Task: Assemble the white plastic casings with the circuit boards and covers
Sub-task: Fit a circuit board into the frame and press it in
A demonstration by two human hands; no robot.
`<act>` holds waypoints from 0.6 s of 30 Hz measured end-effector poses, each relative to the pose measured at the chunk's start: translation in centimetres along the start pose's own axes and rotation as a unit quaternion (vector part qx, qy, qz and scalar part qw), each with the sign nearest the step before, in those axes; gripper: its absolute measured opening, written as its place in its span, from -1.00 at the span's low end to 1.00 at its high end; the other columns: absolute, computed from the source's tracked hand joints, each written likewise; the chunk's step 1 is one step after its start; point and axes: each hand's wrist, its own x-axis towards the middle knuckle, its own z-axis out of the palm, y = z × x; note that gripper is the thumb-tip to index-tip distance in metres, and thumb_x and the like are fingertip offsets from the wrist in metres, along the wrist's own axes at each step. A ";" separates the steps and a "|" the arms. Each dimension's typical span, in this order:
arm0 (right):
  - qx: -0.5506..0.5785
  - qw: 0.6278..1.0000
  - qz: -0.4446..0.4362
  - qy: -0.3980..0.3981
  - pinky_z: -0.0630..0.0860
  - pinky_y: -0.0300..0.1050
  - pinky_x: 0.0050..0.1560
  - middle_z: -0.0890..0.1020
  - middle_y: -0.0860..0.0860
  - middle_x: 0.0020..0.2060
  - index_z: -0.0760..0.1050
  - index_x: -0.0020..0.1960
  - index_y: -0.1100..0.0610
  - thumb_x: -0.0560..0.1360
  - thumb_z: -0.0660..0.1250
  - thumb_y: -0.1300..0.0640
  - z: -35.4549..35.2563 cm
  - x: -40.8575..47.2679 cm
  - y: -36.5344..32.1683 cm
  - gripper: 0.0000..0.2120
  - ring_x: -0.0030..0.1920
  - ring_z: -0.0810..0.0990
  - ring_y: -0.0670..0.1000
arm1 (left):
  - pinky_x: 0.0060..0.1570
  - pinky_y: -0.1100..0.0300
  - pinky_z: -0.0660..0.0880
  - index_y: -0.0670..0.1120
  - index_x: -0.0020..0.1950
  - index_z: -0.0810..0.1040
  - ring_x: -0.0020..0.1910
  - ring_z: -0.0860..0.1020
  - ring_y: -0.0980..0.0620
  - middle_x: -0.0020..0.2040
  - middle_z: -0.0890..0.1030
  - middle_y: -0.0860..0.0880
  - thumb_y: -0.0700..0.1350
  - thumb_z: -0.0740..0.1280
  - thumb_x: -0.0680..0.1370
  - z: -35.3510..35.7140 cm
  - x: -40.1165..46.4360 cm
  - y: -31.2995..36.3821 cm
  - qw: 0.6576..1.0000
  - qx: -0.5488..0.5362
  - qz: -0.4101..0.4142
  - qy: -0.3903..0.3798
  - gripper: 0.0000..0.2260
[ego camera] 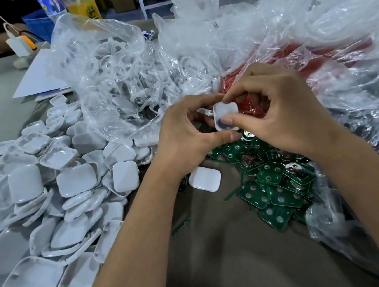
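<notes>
Both hands pinch one smooth, rounded-square white casing (225, 115): left hand (187, 131) at its left edge, right hand (282, 114) gripping top and bottom. Below lie flat green circuit boards (275, 180) (some carrying coin cells), glossy white casings (49, 206) heaped left, crinkled clear plastic bags (265, 28) behind.

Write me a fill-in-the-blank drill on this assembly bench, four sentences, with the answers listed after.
1. Both hands, left and right, hold one white ____ between them.
2. The pile of loose circuit boards is coloured ____.
3. The heap of white casings lies on the person's ____ side.
4. Behind the hands, clear plastic bags cover something ____ in colour.

Answers: casing; green; left; red
</notes>
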 end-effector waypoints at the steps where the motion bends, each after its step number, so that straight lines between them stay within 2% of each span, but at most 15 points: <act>1: 0.004 1.000 -0.001 0.012 0.35 -0.45 -0.05 0.60 -0.08 -0.12 0.72 0.00 0.12 0.43 0.61 0.05 0.0 0.0 0.1 -0.79 -0.16 0.53 -0.17 | 0.06 -0.08 0.64 0.01 0.23 0.67 -0.03 0.68 0.00 0.09 0.70 0.03 -0.07 0.72 0.23 0.0 0.0 0.0 1.000 0.001 -0.004 0.003 -0.41; 3: 0.007 1.000 -0.002 0.029 0.37 -0.43 -0.02 0.60 -0.07 -0.12 0.73 -0.01 0.12 0.48 0.58 0.09 0.0 0.0 0.2 -0.86 -0.14 0.53 -0.22 | 0.06 -0.07 0.64 0.01 0.22 0.66 -0.02 0.68 0.01 0.06 0.71 0.03 -0.04 0.72 0.22 0.0 0.0 0.0 1.000 0.001 -0.008 0.005 -0.41; 6: 0.003 1.000 -0.006 0.027 0.37 -0.38 -0.03 0.62 -0.04 -0.14 0.75 0.00 0.12 0.52 0.54 0.13 0.1 0.0 0.4 -0.92 -0.15 0.54 -0.15 | 0.04 -0.02 0.65 0.00 0.20 0.67 -0.04 0.69 0.02 0.01 0.73 0.03 -0.05 0.72 0.24 0.0 0.0 0.0 1.000 -0.005 -0.009 0.007 -0.44; 11: 0.004 1.000 -0.017 0.013 0.37 -0.34 -0.08 0.63 0.00 -0.15 0.75 0.03 0.14 0.54 0.51 0.18 0.2 0.1 0.4 -0.92 -0.17 0.55 -0.10 | -0.08 0.23 0.59 -0.06 0.18 0.68 -0.11 0.69 0.10 -0.04 0.74 0.05 -0.06 0.72 0.25 -0.1 0.1 0.0 1.000 -0.021 -0.010 0.013 -0.47; 15: 0.002 0.999 -0.021 0.026 0.33 -0.43 -0.07 0.61 -0.04 -0.13 0.74 0.03 0.16 0.55 0.50 0.22 0.2 0.1 0.5 -0.91 -0.15 0.50 -0.28 | -0.12 0.26 0.58 -0.06 0.15 0.69 -0.14 0.70 0.10 -0.08 0.74 0.05 -0.07 0.72 0.26 0.0 0.1 0.0 0.999 -0.031 -0.009 0.016 -0.50; 18: 0.001 0.998 -0.021 0.058 0.33 -0.45 -0.09 0.58 -0.05 -0.13 0.72 0.02 0.17 0.54 0.48 0.25 0.1 0.0 0.7 -0.92 -0.13 0.47 -0.33 | -0.09 0.21 0.63 -0.03 0.13 0.70 -0.13 0.71 0.06 -0.08 0.75 0.05 -0.06 0.71 0.26 0.1 0.1 0.0 0.999 -0.034 -0.007 0.016 -0.53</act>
